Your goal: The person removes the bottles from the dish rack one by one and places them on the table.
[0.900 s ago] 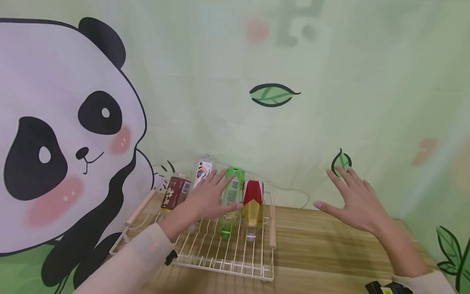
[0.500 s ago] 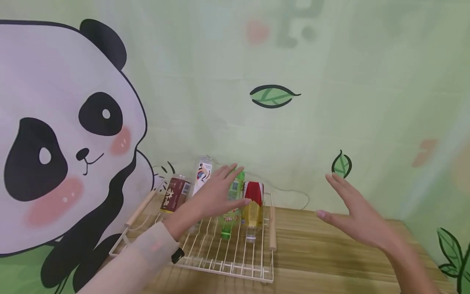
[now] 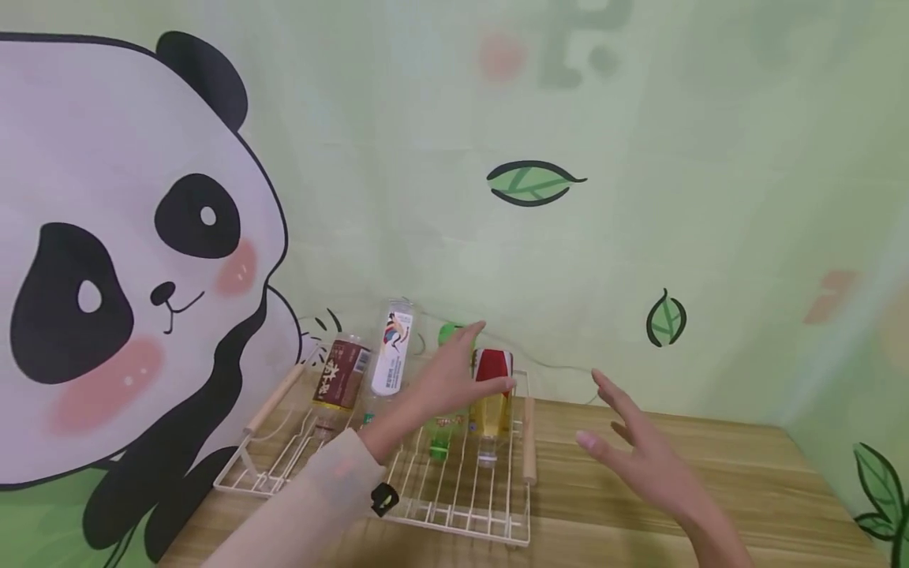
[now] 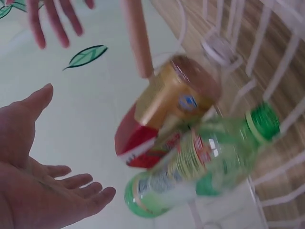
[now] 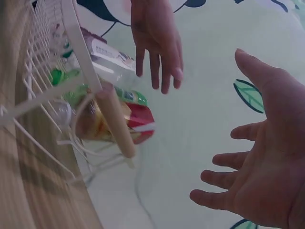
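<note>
Several plastic bottles lie on a white wire rack (image 3: 454, 513). From left to right they are a dark-red-labelled bottle (image 3: 344, 372), a clear bottle (image 3: 390, 351) with a white label, a green bottle (image 4: 209, 162) and a bottle with a red and gold label (image 4: 164, 107). My left hand (image 3: 450, 377) hovers over the green bottle, partly hiding it in the head view; its fingers are extended and hold nothing. To the right of the rack, my right hand (image 3: 642, 457) is in the air with thumb apart from fingers, holding nothing. The left wrist view shows a gap between left hand and bottles.
Wooden handles (image 3: 529, 440) stand up at both sides of the rack. Beneath it is a wood-grain table (image 3: 604, 505). Behind, a pale green curtain (image 3: 398, 197) printed with a panda and leaves hangs close, and a thin cable (image 3: 550, 364) runs along it.
My left hand has moved to the right, from over the clear bottle to the green one. My right hand has moved left and lower, nearer the rack. The bottles stay put.
</note>
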`<state>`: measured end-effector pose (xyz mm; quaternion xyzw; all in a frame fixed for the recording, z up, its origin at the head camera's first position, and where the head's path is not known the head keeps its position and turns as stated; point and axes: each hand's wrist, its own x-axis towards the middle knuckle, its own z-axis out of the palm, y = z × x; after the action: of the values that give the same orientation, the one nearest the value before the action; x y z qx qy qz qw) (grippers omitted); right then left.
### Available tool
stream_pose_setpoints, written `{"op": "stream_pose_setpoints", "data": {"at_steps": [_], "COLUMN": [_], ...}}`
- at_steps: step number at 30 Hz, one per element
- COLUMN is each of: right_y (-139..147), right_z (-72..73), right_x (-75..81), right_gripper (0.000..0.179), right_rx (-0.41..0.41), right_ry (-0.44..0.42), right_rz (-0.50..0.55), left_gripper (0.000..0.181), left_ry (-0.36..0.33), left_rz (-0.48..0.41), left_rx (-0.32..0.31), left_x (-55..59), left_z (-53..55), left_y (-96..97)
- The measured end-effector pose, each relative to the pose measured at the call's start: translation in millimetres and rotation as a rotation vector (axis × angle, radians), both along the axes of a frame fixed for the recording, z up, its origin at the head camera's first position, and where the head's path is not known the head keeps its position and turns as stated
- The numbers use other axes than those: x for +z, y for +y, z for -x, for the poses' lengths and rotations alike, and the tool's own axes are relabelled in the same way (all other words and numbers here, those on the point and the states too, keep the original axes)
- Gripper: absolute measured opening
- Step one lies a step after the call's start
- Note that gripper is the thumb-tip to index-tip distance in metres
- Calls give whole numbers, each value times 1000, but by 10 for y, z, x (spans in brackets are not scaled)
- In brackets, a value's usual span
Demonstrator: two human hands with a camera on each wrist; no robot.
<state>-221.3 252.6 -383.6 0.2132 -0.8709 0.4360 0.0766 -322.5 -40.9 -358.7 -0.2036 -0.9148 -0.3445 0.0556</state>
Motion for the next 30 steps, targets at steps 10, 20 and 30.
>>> {"op": "stream_pose_setpoints", "data": {"at_steps": [10,20,30], "right_y": [-382,-639,-698], "right_z": [238,320,317], "right_x": [-386,-752,-851], "right_gripper": [76,78,73], "right_rx": [-51,-88,8], "right_ry": [-278,-461,-516], "right_rz": [213,460,511], "left_gripper": [100,102,100], "left_ry": [-45,-68,-149], "left_rz": [-59,-19,-25], "left_rx": [67,109,115], "left_x": [-63,-128,-181], "left_z": [-48,-36,71], "left_y": [276,315,294]}}
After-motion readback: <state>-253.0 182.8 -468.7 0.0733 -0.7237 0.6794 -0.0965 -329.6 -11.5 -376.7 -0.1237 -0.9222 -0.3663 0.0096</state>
